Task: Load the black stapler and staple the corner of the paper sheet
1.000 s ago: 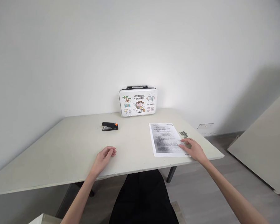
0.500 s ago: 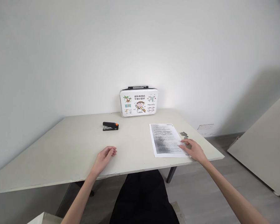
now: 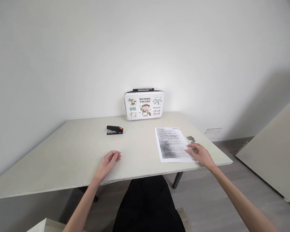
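Note:
My left hand (image 3: pixel 109 162) rests on the table with its fingers loosely curled in, and nothing shows in it. Beyond it lies a black stapler (image 3: pixel 115 130) with an orange piece at its right end. My right hand (image 3: pixel 201 154) lies over the lower right edge of a printed sheet of paper (image 3: pixel 171 145). Its thumb and forefinger are apart and hold nothing. Several small grey staple strips (image 3: pixel 191 139) lie just beyond that hand, beside the paper; part of them may be hidden by the fingers.
A white case (image 3: pixel 144 105) with cartoon prints and a black handle stands at the table's back, against the wall. The white table (image 3: pixel 70 154) has its front edge close to my legs (image 3: pixel 148 206). A pale panel (image 3: pixel 277 154) stands on the floor at right.

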Demonstrator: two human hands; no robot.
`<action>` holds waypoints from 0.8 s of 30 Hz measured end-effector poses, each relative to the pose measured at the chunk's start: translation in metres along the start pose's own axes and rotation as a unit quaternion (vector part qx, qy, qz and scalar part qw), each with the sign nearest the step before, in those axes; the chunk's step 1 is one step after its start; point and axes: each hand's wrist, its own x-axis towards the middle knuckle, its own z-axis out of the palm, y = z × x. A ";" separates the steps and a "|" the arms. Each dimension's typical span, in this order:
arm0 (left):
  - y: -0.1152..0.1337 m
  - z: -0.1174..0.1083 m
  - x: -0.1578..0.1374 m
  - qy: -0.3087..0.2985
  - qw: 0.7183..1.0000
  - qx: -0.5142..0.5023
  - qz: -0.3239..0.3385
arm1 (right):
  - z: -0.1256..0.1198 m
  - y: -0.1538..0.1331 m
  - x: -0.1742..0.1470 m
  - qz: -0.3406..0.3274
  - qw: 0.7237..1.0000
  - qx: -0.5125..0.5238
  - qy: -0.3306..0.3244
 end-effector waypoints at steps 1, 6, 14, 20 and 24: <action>0.000 0.000 0.000 0.000 1.000 0.001 0.000 | 0.000 0.000 0.000 0.002 1.000 0.002 0.000; 0.002 0.000 -0.001 -0.003 1.000 0.010 -0.008 | -0.001 0.004 0.004 0.011 1.000 0.023 -0.001; 0.002 0.000 0.001 0.000 1.000 0.016 -0.008 | -0.001 0.009 0.007 0.008 0.999 0.035 0.007; 0.002 0.001 0.001 0.000 1.000 0.011 -0.007 | -0.001 0.009 0.006 0.004 0.999 0.031 0.013; 0.002 0.001 0.001 0.000 1.000 0.013 -0.010 | -0.001 0.009 0.005 0.003 1.000 0.025 0.013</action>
